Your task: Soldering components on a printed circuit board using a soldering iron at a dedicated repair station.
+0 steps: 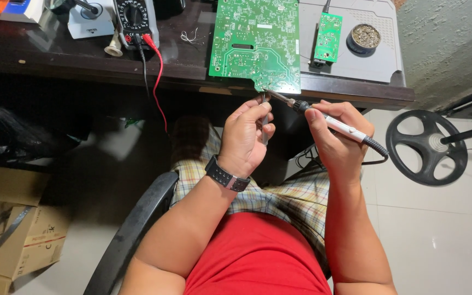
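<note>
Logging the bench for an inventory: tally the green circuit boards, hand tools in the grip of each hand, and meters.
Green circuit boards: 2, the large board and the small board
Hand tools held: 2, soldering iron in the right hand, tweezers in the left hand
Meters: 1, multimeter
Total: 5

Large circuit board (256,41) lies on the desk (55,54), overhanging its near edge. Right of it: small circuit board (328,36), then tin (364,37). Left of it: multimeter (134,19). Before it: tweezers (265,123) left, soldering iron (323,117) right.
</note>
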